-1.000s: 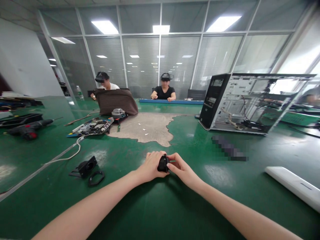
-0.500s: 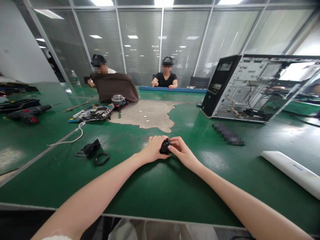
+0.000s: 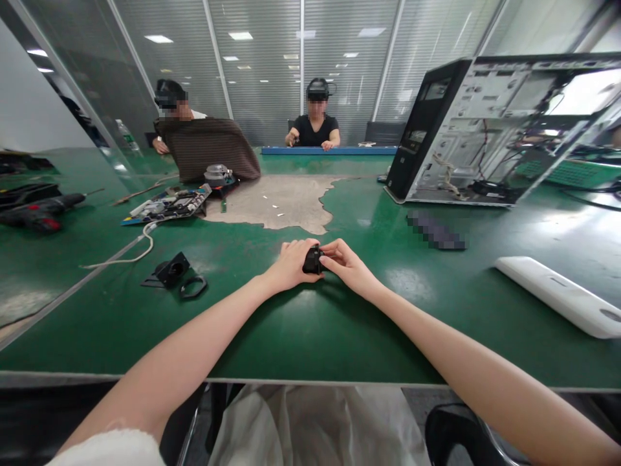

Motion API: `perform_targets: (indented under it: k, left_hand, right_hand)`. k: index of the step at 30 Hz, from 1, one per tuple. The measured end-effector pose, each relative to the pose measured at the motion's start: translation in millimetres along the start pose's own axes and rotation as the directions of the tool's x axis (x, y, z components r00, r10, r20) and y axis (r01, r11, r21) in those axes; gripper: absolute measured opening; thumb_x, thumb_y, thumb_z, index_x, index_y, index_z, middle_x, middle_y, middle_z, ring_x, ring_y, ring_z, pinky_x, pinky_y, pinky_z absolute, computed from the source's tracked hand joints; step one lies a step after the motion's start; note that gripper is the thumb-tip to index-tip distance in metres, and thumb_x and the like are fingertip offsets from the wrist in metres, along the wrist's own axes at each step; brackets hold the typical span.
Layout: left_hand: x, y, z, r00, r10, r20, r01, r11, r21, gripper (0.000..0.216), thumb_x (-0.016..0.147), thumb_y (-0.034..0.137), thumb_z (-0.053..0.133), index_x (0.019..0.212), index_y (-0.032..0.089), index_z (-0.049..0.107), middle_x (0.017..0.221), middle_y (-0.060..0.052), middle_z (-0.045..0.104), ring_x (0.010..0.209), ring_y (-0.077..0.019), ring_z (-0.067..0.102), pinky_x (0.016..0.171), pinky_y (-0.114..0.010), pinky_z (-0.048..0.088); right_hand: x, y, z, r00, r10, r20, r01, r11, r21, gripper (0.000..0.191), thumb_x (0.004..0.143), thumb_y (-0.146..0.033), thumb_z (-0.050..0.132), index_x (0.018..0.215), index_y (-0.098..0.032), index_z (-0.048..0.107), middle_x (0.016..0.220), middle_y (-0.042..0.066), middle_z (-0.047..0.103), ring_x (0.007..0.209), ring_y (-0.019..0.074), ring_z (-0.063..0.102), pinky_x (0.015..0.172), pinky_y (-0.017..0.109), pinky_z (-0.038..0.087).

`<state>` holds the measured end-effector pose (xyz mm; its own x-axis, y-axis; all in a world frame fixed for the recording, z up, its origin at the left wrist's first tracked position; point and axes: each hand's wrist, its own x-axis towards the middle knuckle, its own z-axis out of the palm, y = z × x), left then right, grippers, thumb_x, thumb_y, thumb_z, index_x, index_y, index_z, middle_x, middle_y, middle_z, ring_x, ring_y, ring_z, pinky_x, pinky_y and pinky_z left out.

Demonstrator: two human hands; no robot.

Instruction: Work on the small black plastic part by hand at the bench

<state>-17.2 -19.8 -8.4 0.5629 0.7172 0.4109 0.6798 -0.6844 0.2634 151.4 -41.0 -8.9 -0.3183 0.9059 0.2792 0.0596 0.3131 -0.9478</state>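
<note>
A small black plastic part (image 3: 311,260), its exact kind unclear, is held just above the green table between both hands. My left hand (image 3: 292,264) wraps round it from the left, with the thumb side toward me. From the right, my right hand (image 3: 343,264) pinches its right end between thumb and fingers. To the left of my hands lie a black bracket-like part (image 3: 173,270) with a round opening and a black ring (image 3: 193,287). Neither of these is being touched.
An opened computer case (image 3: 466,129) stands at the right, with a white plastic panel (image 3: 557,291) nearer. Left are a circuit board (image 3: 169,206), a white cable (image 3: 145,243) and a power drill (image 3: 43,210). Two people sit across the table (image 3: 310,343).
The camera view has tipped downward, so the whole scene sits higher. Both hands keep hold of the black part, which now appears turned slightly between my fingers.
</note>
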Motion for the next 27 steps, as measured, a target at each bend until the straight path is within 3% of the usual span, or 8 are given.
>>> perform_targets:
  k: [6, 11, 16, 22, 27]
  left_hand:
    - [-0.3, -0.2, 1.2, 1.0, 0.01, -0.022, -0.01, 1.0, 0.015, 0.061, 0.064, 0.043, 0.065, 0.113, 0.022, 0.036, 0.103, -0.004, 0.053, 0.092, -0.0235, 0.047, 0.079, -0.034, 0.03]
    - [-0.1, -0.9, 2.7, 1.0, 0.013, -0.02, -0.013, 1.0, 0.021, 0.06, 0.064, 0.039, 0.065, 0.113, 0.022, 0.035, 0.102, -0.003, 0.053, 0.09, -0.0228, 0.048, 0.078, -0.034, 0.03]
    - [0.1, -0.6, 2.5, 1.0, 0.008, -0.021, -0.008, 1.0, 0.018, 0.062, 0.063, 0.042, 0.066, 0.113, 0.022, 0.036, 0.102, -0.004, 0.053, 0.09, -0.0233, 0.048, 0.078, -0.034, 0.031]
    - [0.7, 0.1, 0.7, 1.0, 0.013, -0.01, -0.013, 1.0, 0.0, 0.059, 0.064, 0.041, 0.065, 0.112, 0.022, 0.036, 0.102, -0.004, 0.053, 0.091, -0.0232, 0.048, 0.08, -0.035, 0.031]
    - [1.4, -0.7, 1.1, 1.0, 0.0, -0.002, 0.0, 1.0, -0.001, 0.059, 0.064, 0.04, 0.065, 0.113, 0.022, 0.036, 0.101, -0.004, 0.053, 0.09, -0.0235, 0.048, 0.079, -0.036, 0.031]
  right_hand:
    - [-0.2, 0.9, -1.7, 0.999, 0.036, 0.005, -0.036, 0.999, 0.0, 0.019, 0.075, -0.027, 0.057, 0.091, -0.02, 0.049, 0.09, 0.002, 0.057, 0.083, 0.0148, 0.057, 0.084, 0.037, 0.044]
    - [-5.5, -2.0, -2.9, 0.995, -0.02, 0.097, 0.01, 0.995, 0.095, 0.028, 0.069, -0.025, 0.064, 0.089, -0.023, 0.045, 0.092, 0.0, 0.056, 0.086, 0.0147, 0.057, 0.081, 0.034, 0.046]
    - [-4.0, -0.8, -0.5, 1.0, -0.027, 0.015, 0.026, 0.997, 0.077, 0.015, 0.075, -0.029, 0.057, 0.081, -0.021, 0.046, 0.083, -0.002, 0.054, 0.077, 0.0128, 0.057, 0.076, 0.032, 0.046]
    - [0.9, 3.4, -2.3, 0.999, 0.031, -0.011, -0.031, 0.999, 0.012, 0.023, 0.074, -0.027, 0.058, 0.093, -0.021, 0.046, 0.09, 0.002, 0.053, 0.084, 0.015, 0.056, 0.079, 0.035, 0.046]
    - [-1.6, 0.0, -6.4, 0.993, 0.013, 0.117, -0.023, 0.996, 0.087, 0.027, 0.071, -0.027, 0.062, 0.092, -0.021, 0.046, 0.095, 0.002, 0.055, 0.088, 0.0156, 0.057, 0.083, 0.036, 0.045]
